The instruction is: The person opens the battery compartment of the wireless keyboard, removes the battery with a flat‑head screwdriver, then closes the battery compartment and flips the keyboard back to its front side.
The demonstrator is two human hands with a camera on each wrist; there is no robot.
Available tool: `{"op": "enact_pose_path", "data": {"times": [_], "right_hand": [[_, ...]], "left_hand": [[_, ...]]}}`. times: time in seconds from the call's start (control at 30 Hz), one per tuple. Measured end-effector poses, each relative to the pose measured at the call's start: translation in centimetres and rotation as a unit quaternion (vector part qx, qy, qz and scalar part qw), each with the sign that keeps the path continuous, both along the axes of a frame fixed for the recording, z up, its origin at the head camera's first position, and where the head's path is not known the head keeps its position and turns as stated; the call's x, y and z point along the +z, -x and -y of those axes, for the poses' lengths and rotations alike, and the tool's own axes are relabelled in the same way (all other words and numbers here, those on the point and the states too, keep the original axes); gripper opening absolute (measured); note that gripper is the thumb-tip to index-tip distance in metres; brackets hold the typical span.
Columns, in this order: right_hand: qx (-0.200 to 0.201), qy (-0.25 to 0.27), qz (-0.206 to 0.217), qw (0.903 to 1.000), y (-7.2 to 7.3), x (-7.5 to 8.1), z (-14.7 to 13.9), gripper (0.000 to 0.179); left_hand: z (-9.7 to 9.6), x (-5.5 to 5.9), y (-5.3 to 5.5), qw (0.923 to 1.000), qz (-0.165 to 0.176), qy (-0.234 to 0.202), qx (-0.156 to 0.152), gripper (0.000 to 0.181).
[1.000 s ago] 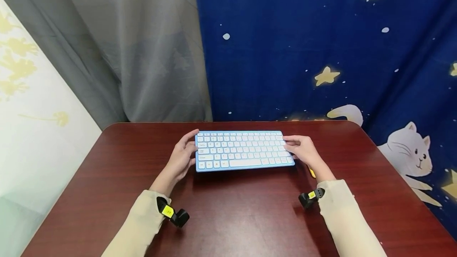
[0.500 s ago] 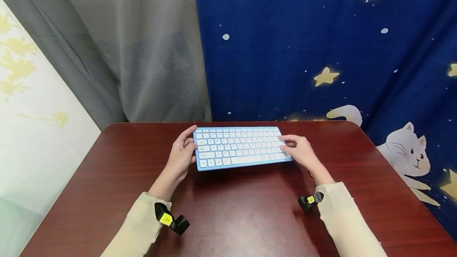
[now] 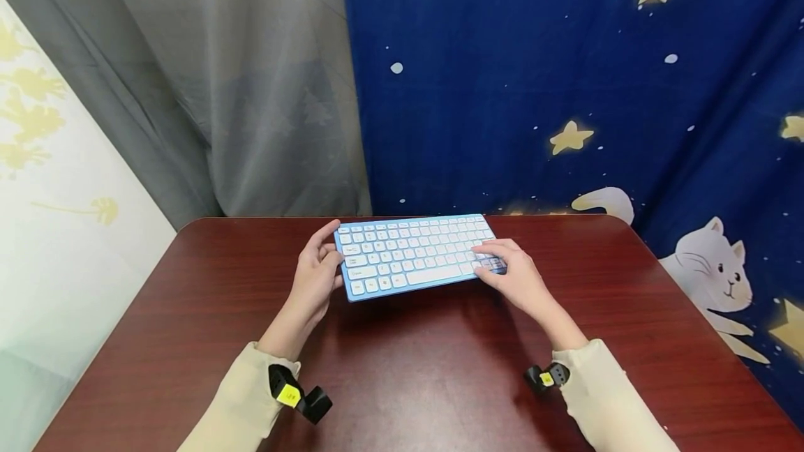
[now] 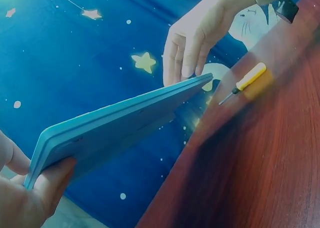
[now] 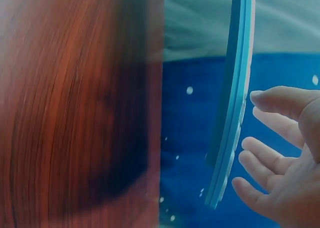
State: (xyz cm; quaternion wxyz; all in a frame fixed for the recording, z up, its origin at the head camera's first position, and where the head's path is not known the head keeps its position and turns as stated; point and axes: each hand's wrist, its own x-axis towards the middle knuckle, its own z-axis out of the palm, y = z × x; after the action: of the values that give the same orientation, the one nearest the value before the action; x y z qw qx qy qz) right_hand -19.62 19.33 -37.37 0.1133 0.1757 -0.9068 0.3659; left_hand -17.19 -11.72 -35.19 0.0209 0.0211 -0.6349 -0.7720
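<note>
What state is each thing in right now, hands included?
Keyboard: raised off the table, tilted, keys up.
Left hand: gripping keyboard's left end.
Right hand: fingers over right-end keys, not wrapped round; contact unclear.
Yellow-handled screwdriver: lying on table.
Blue curtain: hanging.

A compact keyboard (image 3: 408,254) with white keys set in a light-blue frame is hanging in midair just below the center of the head view, held at its left end. Its keys are facing up toward the camera, and its far edge is slanting upward to the right. In the left wrist view, its blue underside is showing, rising from lower left toward upper right.
</note>
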Motion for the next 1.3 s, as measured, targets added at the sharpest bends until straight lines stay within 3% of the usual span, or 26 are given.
{"op": "enact_pose_path", "data": {"times": [0.5,0.7,1.0,1.3], "right_hand": [[0.097,-0.023,-0.078,0.9920,-3.1,1.7,3.7,0.028],[0.103,-0.055,-0.134,0.9841,-3.6,2.0,4.7,0.031],[0.070,-0.071,-0.269,0.9578,-3.1,1.2,4.9,0.035],[0.026,-0.062,-0.386,0.9200,-2.7,0.3,5.0,0.028]], "left_hand": [[-0.7,1.2,-0.9,0.9993,0.011,-0.034,0.010,0.053],[-1.3,1.8,-1.3,0.9994,0.011,-0.033,0.006,0.053],[-2.4,2.7,-2.0,0.9972,0.027,-0.066,0.022,0.054],[-3.3,3.8,-2.0,0.9962,0.015,-0.080,0.029,0.055]]}}
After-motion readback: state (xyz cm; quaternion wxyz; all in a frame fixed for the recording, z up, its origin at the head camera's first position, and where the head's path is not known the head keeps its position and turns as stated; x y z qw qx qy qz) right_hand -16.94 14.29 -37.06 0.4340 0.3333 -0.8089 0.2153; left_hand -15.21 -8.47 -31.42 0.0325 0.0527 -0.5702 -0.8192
